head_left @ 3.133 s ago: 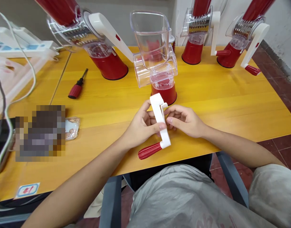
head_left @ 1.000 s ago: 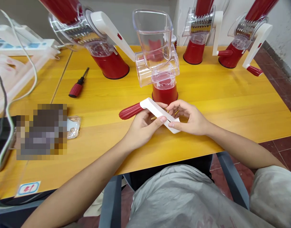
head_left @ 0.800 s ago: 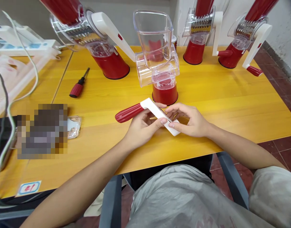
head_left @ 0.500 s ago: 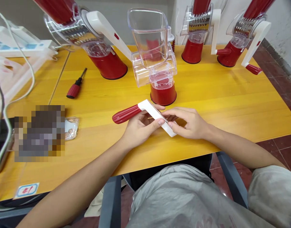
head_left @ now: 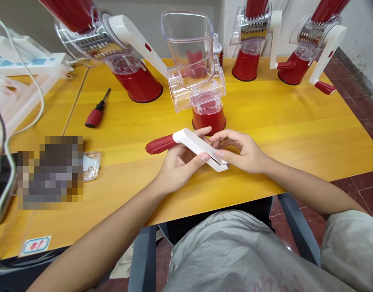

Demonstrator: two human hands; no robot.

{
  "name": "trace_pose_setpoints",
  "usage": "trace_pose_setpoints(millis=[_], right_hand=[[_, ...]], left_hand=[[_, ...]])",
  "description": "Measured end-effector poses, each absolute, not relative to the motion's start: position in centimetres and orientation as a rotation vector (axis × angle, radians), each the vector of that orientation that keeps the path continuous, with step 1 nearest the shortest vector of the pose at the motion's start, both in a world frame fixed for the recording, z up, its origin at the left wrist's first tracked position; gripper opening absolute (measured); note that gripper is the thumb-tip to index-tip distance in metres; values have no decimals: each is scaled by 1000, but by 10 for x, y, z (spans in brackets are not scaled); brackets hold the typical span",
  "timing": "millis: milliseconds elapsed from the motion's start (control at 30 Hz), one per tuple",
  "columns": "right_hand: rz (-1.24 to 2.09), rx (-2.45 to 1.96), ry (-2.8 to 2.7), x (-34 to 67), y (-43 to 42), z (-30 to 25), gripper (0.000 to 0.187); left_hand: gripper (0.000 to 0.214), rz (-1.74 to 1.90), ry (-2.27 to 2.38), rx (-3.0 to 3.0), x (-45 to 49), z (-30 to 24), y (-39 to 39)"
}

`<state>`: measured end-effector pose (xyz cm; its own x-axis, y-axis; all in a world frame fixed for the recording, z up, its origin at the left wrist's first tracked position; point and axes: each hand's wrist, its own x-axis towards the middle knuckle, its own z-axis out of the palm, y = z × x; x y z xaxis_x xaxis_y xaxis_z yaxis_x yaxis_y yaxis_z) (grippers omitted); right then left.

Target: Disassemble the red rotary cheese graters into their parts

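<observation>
While my left hand [head_left: 177,170] gripped the white crank [head_left: 192,142] between thumb and fingers above the near table edge, its red handle [head_left: 160,144] pointed left. From the head view, my right hand [head_left: 249,153] was half curled, thumb against the crank's other end; I couldn't tell whether its fingers had hold. Just beyond stood the clear grater housing [head_left: 182,83] on its red base [head_left: 209,119], blocking part of the spray bottle [head_left: 216,50]. A screwdriver [head_left: 95,116] and cables [head_left: 37,97] lay leftward; assembled graters stood behind.
</observation>
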<state>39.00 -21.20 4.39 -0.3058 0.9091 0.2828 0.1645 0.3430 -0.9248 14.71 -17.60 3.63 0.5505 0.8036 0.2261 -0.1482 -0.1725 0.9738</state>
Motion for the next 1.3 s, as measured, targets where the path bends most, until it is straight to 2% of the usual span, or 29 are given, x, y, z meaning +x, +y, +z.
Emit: trace_pose_setpoints(millis=[167, 300, 467, 667, 833, 1033, 1300], right_hand=[[756, -849, -1876, 389, -215, 45, 46], [553, -844, -1969, 380, -222, 46, 47], [584, -909, -1952, 371, -227, 44, 55], [751, -794, -1891, 373, -221, 47, 54], [884, -751, -1828, 378, -217, 47, 55], [789, -700, -1880, 377, -222, 49, 45], [563, -643, -1926, 377, -220, 50, 36]], left_hand=[[78, 1027, 496, 2013, 142, 32, -175], [64, 991, 510, 2131, 141, 31, -174], [54, 983, 633, 2016, 145, 33, -177], [67, 1067, 576, 2042, 146, 35, -179], [87, 1091, 349, 2199, 138, 30, -170], [85, 938, 232, 2253, 135, 25, -166], [84, 1044, 144, 2237, 142, 28, -169]])
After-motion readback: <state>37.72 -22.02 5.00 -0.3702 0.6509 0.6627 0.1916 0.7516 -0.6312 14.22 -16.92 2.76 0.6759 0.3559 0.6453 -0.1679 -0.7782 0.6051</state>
